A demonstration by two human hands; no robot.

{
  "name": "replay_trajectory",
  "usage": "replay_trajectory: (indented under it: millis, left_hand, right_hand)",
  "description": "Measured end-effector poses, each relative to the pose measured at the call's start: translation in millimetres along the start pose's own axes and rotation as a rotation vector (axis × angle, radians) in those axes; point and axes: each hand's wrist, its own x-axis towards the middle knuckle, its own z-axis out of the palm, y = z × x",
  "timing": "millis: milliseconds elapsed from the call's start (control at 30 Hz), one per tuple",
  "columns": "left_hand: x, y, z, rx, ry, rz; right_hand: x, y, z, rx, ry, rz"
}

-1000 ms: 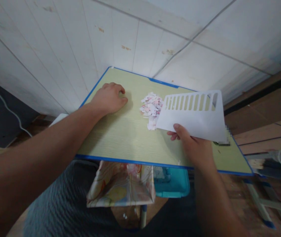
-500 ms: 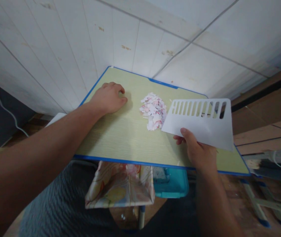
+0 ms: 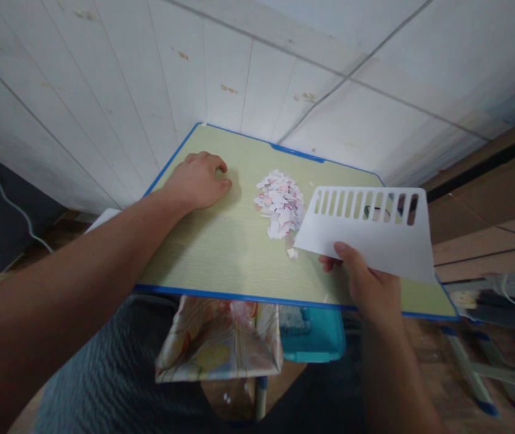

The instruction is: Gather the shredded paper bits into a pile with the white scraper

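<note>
My right hand (image 3: 370, 283) grips a white slotted plastic panel (image 3: 366, 235) by its near edge, thumb on top. The panel is held tilted over the right side of the table, a row of slots along its far edge. Its left corner is beside a heap of torn paper scraps (image 3: 280, 202), with a few loose bits at the heap's near end. On the left part of the pale green table (image 3: 234, 259) rests my left hand (image 3: 201, 179), empty, its thumb and curved forefinger apart.
Below the table's blue front edge sit an open patterned fabric box (image 3: 221, 355) with pinkish scraps inside and a turquoise plastic bin (image 3: 325, 337). A white panelled wall (image 3: 225, 54) with a cable stands behind the table. Cardboard boxes (image 3: 488, 211) are at the right.
My right hand and the white panel have shifted slightly toward me and to the right. A few scraps now show at the heap's near end. My left hand stays in place.
</note>
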Motion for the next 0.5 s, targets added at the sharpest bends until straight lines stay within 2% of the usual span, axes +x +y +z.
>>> replay_trajectory:
  millis: [133, 300, 433, 500]
  left_hand:
    - [2.3, -4.9, 3.8, -0.028, 0.032, 0.011]
    - [2.1, -4.7, 2.9, -0.025, 0.026, 0.030]
    - [3.1, -5.5, 3.6, -0.011, 0.024, 0.028]
    - [4.4, -7.4, 5.3, -0.015, 0.027, 0.026]
  right_hand:
    - [1.2, 1.2, 3.9, -0.049, 0.059, 0.020]
    - [-1.4, -1.0, 4.4, -0.042, 0.029, 0.016]
    - [0.5, -4.2, 6.2, -0.023, 0.144, 0.035]
    - [1.7, -6.0, 6.9, -0.011, 0.151, 0.015]
